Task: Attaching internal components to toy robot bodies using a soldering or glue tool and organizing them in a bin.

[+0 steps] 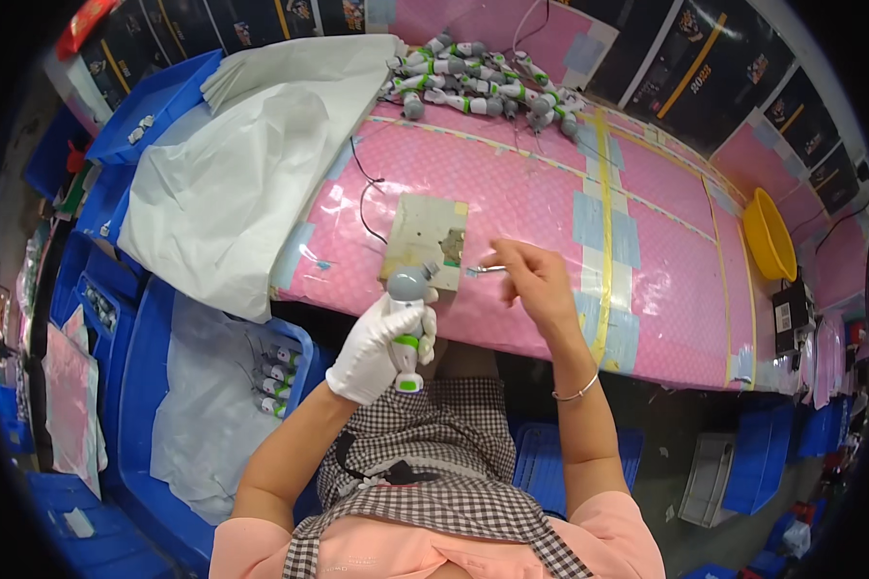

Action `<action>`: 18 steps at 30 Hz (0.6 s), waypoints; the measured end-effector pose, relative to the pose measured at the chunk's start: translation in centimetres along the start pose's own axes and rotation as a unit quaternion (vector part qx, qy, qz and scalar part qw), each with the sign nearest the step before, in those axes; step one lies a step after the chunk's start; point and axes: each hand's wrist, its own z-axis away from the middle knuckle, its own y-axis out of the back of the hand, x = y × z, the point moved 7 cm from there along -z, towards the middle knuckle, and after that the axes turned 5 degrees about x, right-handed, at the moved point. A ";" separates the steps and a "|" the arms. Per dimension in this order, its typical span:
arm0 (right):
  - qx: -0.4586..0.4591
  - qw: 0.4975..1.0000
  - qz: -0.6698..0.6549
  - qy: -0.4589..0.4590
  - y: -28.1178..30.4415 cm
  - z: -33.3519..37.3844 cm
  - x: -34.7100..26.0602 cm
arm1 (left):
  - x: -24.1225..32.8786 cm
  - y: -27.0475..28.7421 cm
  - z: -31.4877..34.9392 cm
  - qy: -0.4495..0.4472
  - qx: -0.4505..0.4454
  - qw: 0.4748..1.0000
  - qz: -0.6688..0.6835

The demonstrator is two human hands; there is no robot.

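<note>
My left hand point(372, 352), in a white glove, is wrapped round a toy figure part point(409, 287) with a round grey head, a white body and green bands. It is held upright just off the table's near edge. My right hand point(531, 280) is bare and hovers over the table to the right. Between its thumb and fingers is a thin, shiny metal piece point(490, 269), too small to tell its kind. A flat metal plate point(420, 227) with a dark cut-out lies on the table, just beyond my left hand.
The table point(512, 203) has a pink cover with tape strips. At its back lies a heap of similar toy parts point(483, 77). White sheeting point(251, 164) covers its left end. More parts point(278, 376) lie in a blue bin point(145, 386). A yellow basin point(768, 236) stands far right.
</note>
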 end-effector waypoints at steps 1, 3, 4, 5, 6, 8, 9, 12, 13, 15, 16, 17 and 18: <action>0.004 1.000 0.000 -0.005 -0.7 0.4 0.4 | -0.9 0.2 0.2 0.019 0.015 0.999 -0.034; 0.014 0.940 -0.334 -0.060 -1.9 0.9 1.5 | -2.1 0.2 0.8 0.033 0.030 0.988 -0.147; 0.045 0.932 -0.354 -0.060 -1.8 0.9 1.5 | -2.7 0.4 1.1 0.044 0.034 0.985 -0.162; 0.045 0.932 -0.353 -0.065 -1.8 0.9 1.6 | -3.0 0.4 1.3 0.047 0.038 0.985 -0.159; 0.043 0.932 -0.351 -0.075 -1.9 1.0 1.9 | -3.5 0.5 1.6 0.072 0.043 0.979 -0.187; 0.038 0.932 -0.348 -0.091 -1.8 0.9 2.4 | -4.0 0.7 1.9 0.111 0.048 0.966 -0.230; 0.023 0.943 -0.319 -0.087 -1.7 0.8 2.6 | -3.8 0.5 2.0 0.114 0.052 0.966 -0.227; 0.013 0.978 -0.200 -0.056 -1.5 0.1 2.2 | -2.4 -0.5 1.5 0.073 0.028 0.947 -0.312; 0.021 0.994 -0.108 -0.022 -1.3 -0.2 1.8 | -1.5 -1.0 1.4 0.067 0.042 0.940 -0.333; 0.012 0.998 -0.059 -0.001 -1.1 -0.9 1.8 | -0.6 -0.4 0.5 0.051 0.090 0.944 -0.313; 0.019 0.999 -0.034 0.030 -0.9 -1.3 1.5 | -0.4 0.1 0.1 0.042 0.099 0.958 -0.267; 0.027 0.998 -0.009 0.061 -0.6 -1.5 1.1 | 0.2 0.2 -0.2 0.008 0.116 0.960 -0.256; 0.026 0.998 -0.009 0.060 -0.5 -1.9 1.4 | 0.7 0.2 -0.6 -0.002 0.116 0.956 -0.269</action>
